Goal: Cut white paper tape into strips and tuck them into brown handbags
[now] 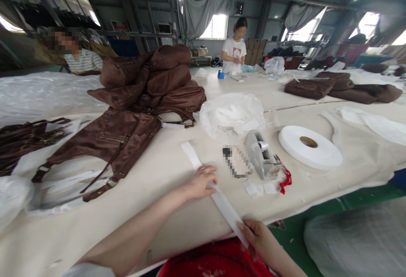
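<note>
A long white strip runs slantwise over the near edge of the table. My left hand lies over its middle, fingers bent and closed about it. At the near end, my right hand pinches the same strip between thumb and fingers, just above the red cloth at my lap. The strip's far end rests flat on the tabletop. To its right stand a grey tape dispenser and a blurred-out flat object, likely a phone. Small white pieces lie in front of the dispenser.
A big white roll and red-handled snips lie to the right. Brown bags are piled at left, one bag nearer. A clear plastic bag sits mid-table. Several people work beyond, one in a white shirt.
</note>
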`<state>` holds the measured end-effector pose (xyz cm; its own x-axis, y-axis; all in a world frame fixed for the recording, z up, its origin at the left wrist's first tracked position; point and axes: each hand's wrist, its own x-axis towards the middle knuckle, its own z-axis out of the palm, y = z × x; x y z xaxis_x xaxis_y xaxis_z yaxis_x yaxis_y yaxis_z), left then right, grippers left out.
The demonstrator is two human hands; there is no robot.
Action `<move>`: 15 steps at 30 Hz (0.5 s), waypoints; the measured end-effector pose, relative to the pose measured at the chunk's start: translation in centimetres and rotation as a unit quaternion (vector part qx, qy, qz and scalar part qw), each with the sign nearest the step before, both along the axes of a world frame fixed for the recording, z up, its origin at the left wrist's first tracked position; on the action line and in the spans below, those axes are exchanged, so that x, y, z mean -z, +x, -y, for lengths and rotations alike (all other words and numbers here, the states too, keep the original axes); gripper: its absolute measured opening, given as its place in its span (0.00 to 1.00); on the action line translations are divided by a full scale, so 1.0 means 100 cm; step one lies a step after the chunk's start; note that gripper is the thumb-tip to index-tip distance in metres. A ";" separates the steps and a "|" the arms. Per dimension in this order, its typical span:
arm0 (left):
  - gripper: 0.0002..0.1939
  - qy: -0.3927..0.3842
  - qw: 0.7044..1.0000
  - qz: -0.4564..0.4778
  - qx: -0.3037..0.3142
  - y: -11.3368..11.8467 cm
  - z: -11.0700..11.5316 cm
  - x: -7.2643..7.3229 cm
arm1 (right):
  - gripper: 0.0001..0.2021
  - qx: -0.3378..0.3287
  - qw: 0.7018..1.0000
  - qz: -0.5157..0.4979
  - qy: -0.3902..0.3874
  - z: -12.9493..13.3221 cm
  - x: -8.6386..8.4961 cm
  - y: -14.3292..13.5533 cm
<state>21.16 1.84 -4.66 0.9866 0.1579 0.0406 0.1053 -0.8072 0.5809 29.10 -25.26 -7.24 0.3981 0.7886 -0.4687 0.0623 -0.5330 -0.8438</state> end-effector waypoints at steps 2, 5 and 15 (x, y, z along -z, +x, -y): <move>0.12 -0.003 1.000 0.004 -0.016 0.002 -0.002 0.000 | 0.30 0.008 1.000 -0.017 0.003 0.000 0.002 -0.001; 0.13 0.005 0.996 0.041 -0.074 -0.001 0.006 -0.007 | 0.32 0.020 0.999 -0.045 0.004 -0.001 0.008 -0.004; 0.31 -0.563 0.783 -0.248 -0.086 -0.046 0.090 -0.022 | 0.34 0.066 0.985 -0.148 0.057 -0.009 -0.008 -0.004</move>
<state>16.52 -7.12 -2.47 0.7970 -0.0491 -0.6020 0.5945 0.2399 0.7675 28.67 -24.37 -6.45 0.3599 0.7928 -0.4920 -0.2602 -0.4211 -0.8689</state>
